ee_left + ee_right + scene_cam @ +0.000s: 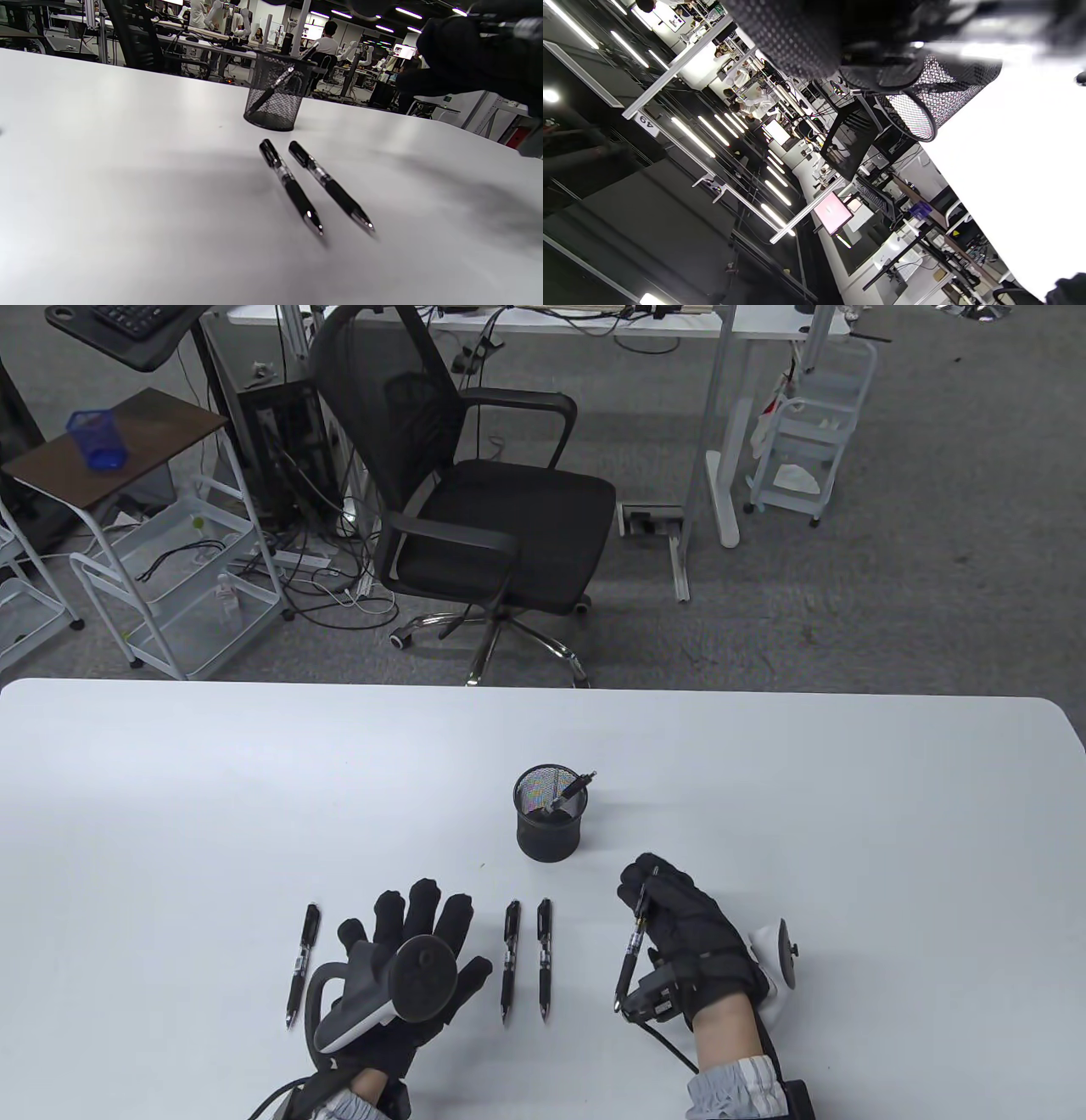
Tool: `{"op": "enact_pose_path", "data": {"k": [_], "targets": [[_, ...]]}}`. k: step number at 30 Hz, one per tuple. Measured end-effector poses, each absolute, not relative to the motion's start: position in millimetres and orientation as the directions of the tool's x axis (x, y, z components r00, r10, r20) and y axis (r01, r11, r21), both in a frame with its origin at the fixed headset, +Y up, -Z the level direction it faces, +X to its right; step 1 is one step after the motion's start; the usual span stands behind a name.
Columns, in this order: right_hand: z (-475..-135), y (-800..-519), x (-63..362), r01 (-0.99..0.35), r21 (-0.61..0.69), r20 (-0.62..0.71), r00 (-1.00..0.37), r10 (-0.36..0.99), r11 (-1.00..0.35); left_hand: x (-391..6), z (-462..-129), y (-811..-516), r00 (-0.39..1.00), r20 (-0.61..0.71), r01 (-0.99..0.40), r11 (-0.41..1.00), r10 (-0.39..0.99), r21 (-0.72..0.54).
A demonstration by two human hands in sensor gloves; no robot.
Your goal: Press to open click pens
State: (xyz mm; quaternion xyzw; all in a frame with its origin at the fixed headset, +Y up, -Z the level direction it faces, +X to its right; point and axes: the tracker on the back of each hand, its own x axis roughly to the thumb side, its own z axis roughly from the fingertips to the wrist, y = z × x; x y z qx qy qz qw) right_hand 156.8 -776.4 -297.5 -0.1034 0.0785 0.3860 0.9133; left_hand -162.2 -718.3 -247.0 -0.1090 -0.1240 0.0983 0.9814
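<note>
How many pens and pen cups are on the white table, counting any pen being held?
Black click pens: 5 (three lying, one in the right hand, one in the cup)
Black mesh pen cup: 1
Total: 6

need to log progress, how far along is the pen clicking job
Looks done: one black click pen stands in the black mesh pen cup. In hand: the right hand grips another black pen, fingers curled round it; whether it is clicked cannot be told. Left: three black pens on the white table, one left of the flat left hand, two to its right.
</note>
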Motion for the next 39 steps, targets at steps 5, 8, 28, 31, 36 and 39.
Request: {"op": "enact_pose_path", "data": {"k": [5,8,28,31,36,39], "targets": [[-295.7,-780.4,156.3,-0.618,-0.189,-0.204,0.785,0.586,0.763,-162.3,-246.8,-718.1,0.95,0.222,-0.165,0.957,0.219,-0.239],[-295.3,-781.2,156.8,-0.621,-0.18,-0.209,0.782,0.588,0.763,-162.3,-246.6,-717.8,0.95,0.222,-0.164,0.957,0.219,-0.239],[-292.9,-785.0,156.3,-0.619,-0.227,-0.194,0.785,0.588,0.752,-162.8,-246.2,-716.6,0.95,0.222,-0.168,0.957,0.221,-0.237],[-292.2,-785.8,156.7,-0.634,-0.244,-0.21,0.774,0.598,0.734,-162.6,-246.0,-716.3,0.95,0.223,-0.167,0.957,0.22,-0.236],[-295.7,-786.4,156.7,-0.692,-0.154,-0.27,0.716,0.644,0.705,-162.7,-246.1,-716.2,0.949,0.221,-0.171,0.957,0.224,-0.236],[-296.4,-782.7,155.1,-0.679,-0.138,-0.206,0.732,0.649,0.721,-162.7,-246.0,-716.0,0.948,0.223,-0.172,0.956,0.226,-0.237]]}}
